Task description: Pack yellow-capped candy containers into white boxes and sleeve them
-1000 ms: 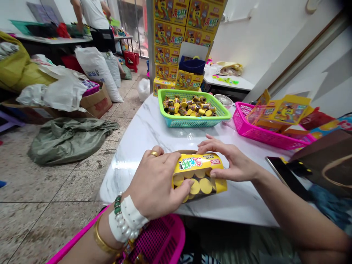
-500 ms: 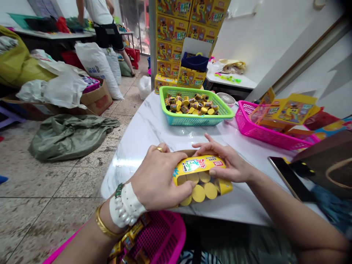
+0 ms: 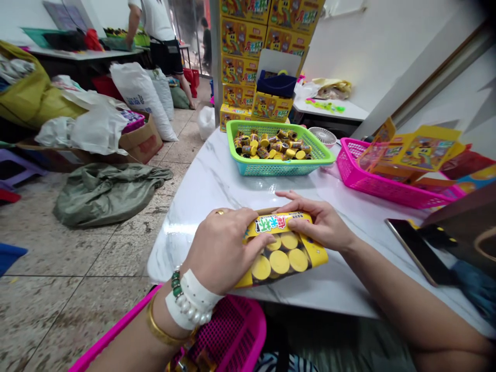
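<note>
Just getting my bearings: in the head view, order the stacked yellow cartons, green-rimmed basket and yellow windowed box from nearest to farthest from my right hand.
From your right hand:
1. Yellow windowed box: held, touching the hand.
2. Green-rimmed basket: ahead, slightly left.
3. Stacked yellow cartons: behind the basket, farther back.

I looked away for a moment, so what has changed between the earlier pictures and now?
The right hand has slid its thumb up onto the printed panel of the box, which has tipped so that more of its yellow caps show. Nothing was let go: the left hand also keeps its hold. The green basket and the pink basket beside it stayed put.
</note>
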`<state>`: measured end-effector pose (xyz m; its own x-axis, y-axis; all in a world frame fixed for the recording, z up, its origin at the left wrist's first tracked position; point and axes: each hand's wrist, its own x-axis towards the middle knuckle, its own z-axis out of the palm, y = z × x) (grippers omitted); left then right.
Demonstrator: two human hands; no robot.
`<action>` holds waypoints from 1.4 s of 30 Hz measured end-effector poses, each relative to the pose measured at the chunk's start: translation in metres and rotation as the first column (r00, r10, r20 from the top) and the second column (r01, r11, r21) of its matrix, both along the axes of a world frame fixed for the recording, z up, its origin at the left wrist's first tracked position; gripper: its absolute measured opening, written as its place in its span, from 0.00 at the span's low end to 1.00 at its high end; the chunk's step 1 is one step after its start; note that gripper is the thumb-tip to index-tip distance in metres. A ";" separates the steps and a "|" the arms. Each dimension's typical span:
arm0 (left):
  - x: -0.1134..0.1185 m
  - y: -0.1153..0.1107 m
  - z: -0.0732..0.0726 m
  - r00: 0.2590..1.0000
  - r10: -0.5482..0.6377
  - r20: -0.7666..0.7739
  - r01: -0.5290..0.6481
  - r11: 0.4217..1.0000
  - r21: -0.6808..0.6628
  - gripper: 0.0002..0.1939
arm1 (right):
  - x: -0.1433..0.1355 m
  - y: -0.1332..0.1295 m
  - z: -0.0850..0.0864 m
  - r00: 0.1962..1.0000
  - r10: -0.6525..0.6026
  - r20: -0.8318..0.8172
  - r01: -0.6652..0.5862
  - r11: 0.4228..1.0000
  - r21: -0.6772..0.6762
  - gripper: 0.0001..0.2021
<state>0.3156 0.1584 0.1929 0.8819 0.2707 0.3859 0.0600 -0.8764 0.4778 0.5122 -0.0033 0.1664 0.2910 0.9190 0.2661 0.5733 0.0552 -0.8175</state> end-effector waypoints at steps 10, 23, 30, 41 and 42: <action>0.001 0.002 -0.009 0.993 0.062 0.098 -0.051 0.993 -0.111 0.14 | -0.004 0.004 -0.007 0.986 -0.168 0.004 0.167 0.978 0.126 0.11; -0.001 -0.005 -0.013 0.980 0.122 0.158 -0.106 0.989 -0.105 0.09 | -0.010 0.003 -0.019 0.757 -0.308 -0.576 0.268 0.951 -0.156 0.17; -0.001 0.006 -0.016 0.976 0.204 0.072 -0.183 0.956 -0.231 0.14 | -0.014 0.005 -0.014 0.651 -0.314 -0.691 0.172 0.948 -0.268 0.15; 0.010 0.019 -0.033 0.985 0.130 -0.111 -0.167 0.603 -0.780 0.13 | -0.008 0.010 -0.017 0.775 -0.301 -0.555 0.230 0.953 -0.195 0.13; 0.011 0.018 -0.035 0.982 0.154 -0.111 -0.176 0.528 -0.831 0.13 | -0.008 0.011 -0.020 0.795 -0.292 -0.532 0.233 0.956 -0.176 0.14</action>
<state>0.3261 0.1762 0.1577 0.7916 0.6007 -0.1120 0.1801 -0.0542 0.9821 0.5045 0.0075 0.1462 0.5944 0.7984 -0.0962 0.0110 -0.1278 -0.9917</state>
